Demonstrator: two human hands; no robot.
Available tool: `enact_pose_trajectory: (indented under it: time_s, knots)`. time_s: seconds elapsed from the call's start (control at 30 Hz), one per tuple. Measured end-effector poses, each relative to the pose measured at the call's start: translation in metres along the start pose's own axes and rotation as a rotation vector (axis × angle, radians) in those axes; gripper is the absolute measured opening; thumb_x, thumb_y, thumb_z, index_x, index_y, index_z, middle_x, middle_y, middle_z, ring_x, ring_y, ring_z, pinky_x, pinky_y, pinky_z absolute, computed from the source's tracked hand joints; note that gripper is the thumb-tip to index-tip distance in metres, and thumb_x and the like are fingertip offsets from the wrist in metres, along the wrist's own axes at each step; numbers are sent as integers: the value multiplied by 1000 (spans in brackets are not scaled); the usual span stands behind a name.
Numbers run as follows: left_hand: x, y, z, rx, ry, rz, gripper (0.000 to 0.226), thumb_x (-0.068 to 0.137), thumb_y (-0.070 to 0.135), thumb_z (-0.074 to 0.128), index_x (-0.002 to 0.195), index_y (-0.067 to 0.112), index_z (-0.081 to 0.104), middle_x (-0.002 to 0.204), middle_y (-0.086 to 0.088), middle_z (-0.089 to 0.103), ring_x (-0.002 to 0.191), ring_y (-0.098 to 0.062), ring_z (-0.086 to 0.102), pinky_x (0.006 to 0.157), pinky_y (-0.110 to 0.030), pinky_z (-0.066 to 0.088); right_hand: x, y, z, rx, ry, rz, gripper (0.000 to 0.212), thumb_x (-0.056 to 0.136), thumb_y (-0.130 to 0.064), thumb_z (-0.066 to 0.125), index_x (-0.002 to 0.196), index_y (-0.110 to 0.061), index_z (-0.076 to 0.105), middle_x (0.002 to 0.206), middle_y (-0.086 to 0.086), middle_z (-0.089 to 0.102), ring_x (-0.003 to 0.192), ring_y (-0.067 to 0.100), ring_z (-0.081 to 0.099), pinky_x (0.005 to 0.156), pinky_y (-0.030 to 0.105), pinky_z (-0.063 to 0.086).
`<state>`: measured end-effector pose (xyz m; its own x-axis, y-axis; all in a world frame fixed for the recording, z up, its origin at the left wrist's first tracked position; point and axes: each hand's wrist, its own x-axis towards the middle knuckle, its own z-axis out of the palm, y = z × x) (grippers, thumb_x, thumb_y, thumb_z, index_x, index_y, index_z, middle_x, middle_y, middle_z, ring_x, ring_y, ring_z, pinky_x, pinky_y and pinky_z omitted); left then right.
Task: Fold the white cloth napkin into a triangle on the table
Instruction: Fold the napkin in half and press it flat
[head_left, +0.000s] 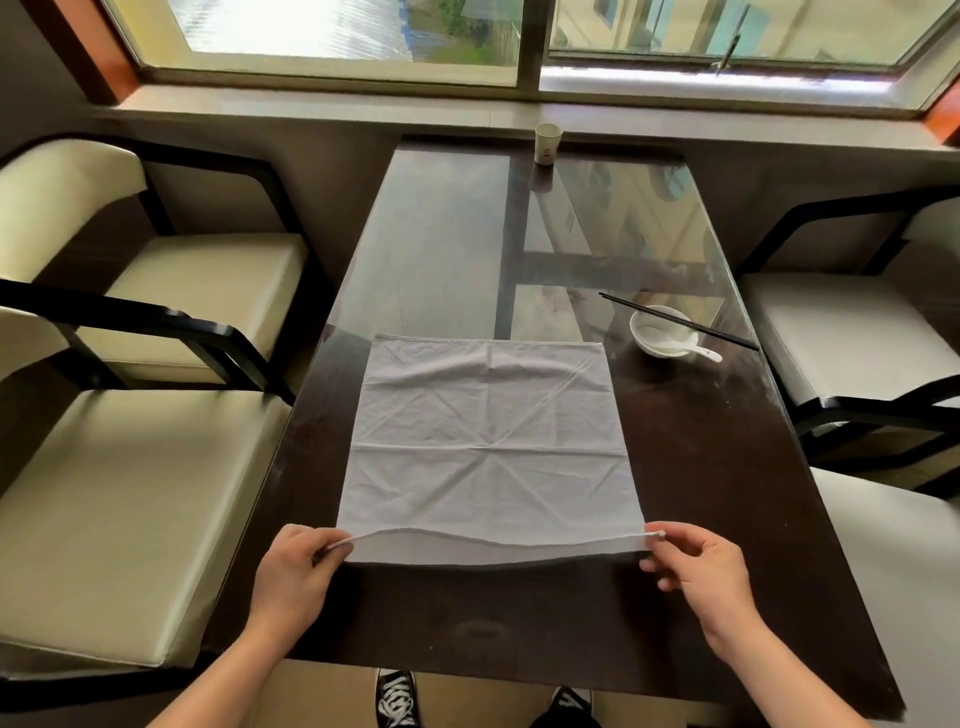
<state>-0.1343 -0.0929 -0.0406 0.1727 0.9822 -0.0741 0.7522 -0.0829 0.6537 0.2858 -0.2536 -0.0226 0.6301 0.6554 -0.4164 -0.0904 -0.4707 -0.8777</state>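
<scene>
One wide-angle head view only. It looks forward and steeply down from the near end of the table (701, 467), close above the left hand (293, 577) and right hand (701, 577) gripping the napkin (488, 441). Beyond the grip it reaches the window (363, 31); nearer than the grip, shoes (397, 696).

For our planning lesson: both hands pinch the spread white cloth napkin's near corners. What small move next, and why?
Probably the left hand lets go while the right hand carries its corner to the far left corner: the square white cloth napkin lies unfolded.
</scene>
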Motion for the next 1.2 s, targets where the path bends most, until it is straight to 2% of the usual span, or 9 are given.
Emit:
enact_pose_trajectory:
  time_s: [0.13,0.23,0.43,0.5,0.67,0.83,1.03,1.1,1.2]
  knots:
    - [4,-3,-8,-158,-80,-82,21,86,18,75,82,39,74,80,21,72,82,0,66,71,-22,48,1,-1,-4,-223,-27,-104,24,87,-16,74,82,-39,77,82,-22,74,84,3,68,67,22,49]
    - [6,-7,-14,-169,-64,-87,22,87,18,74,81,39,74,80,23,72,83,-5,67,71,-25,49,0,-6,-7,-314,-115,-143,26,89,-20,72,84,-46,73,86,-24,73,87,-10,63,71,23,49]
    - [12,-6,-19,-214,-28,-90,19,87,21,74,82,39,74,83,26,70,84,-2,64,70,-31,53,5,-13,-9,-353,-136,-175,24,92,-22,68,86,-44,72,89,-25,70,89,-12,59,68,24,47]
    - [17,-2,-18,-230,-6,-80,19,86,20,75,82,39,74,83,25,71,85,2,63,70,-30,53,8,-18,-7,-339,-129,-191,25,93,-21,68,85,-44,72,89,-25,70,89,-11,60,68,24,48]
    - [43,10,-16,-361,92,-153,18,85,21,77,78,38,76,81,12,73,84,-8,65,70,-35,53,26,-37,1,-277,-77,-209,22,91,-20,70,86,-42,72,88,-20,72,85,2,66,68,27,52]
    - [78,28,-17,-501,129,-182,26,88,20,74,80,45,74,83,19,72,76,1,65,64,-24,48,58,-65,11,-239,-42,-192,14,89,-19,73,82,-32,74,83,-6,74,86,17,69,75,41,59]
    - [124,46,-12,-568,170,-228,17,87,20,75,76,32,75,77,14,73,69,2,66,63,-23,50,98,-97,29,-218,-59,-198,10,90,-14,72,85,-23,72,84,4,72,78,18,65,62,29,52]
    - [140,50,-10,-572,185,-235,14,87,19,75,77,28,74,74,12,73,66,4,65,62,-23,50,111,-104,35,-223,-68,-200,8,91,-15,71,87,-21,71,86,6,72,81,21,66,65,33,54]
    - [162,55,-6,-586,201,-260,10,88,21,75,79,26,73,78,6,72,68,-3,65,62,-26,51,130,-114,44,-235,-74,-196,5,92,-16,69,88,-20,70,90,9,72,88,27,68,76,46,57]
